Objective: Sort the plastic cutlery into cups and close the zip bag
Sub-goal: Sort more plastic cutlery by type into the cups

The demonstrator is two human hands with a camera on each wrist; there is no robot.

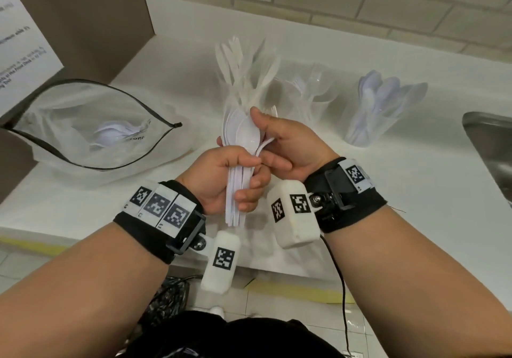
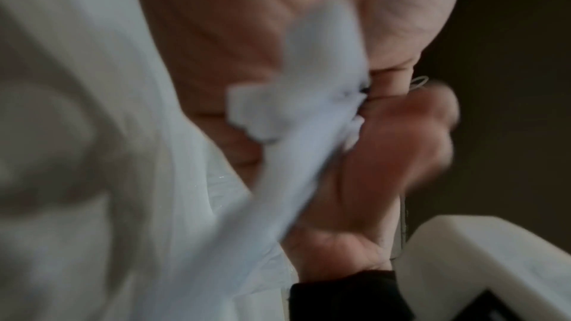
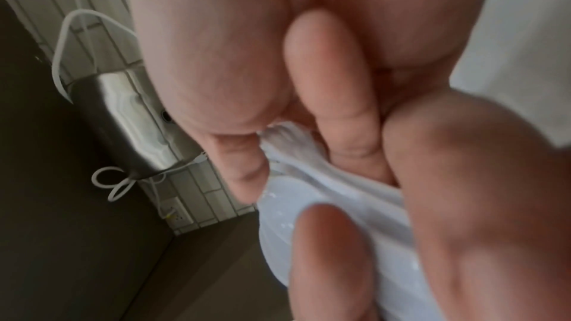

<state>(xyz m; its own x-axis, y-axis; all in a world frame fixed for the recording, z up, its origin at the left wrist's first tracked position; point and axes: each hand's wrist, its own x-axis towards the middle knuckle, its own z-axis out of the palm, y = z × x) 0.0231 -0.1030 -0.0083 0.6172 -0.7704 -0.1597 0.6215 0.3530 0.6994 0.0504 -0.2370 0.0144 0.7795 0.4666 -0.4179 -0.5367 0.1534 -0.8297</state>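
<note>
Presently white bench (image 1: 388, 191) carries open zip bag (image 1: 91, 125), spoons inside, at left; three clear cups (image 1: 371, 116) of cutlery behind hands. Left hand (image 1: 230, 180) grips bundle of white spoons (image 1: 241, 147) by handles, above bench. Right hand (image 1: 291, 141) fingers (image 3: 333, 97) curl round spoon bowls.

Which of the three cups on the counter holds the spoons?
The cup farthest right, nearest the sink; rounded spoon bowls stick out, unlike the knives and forks in the other two.
</note>
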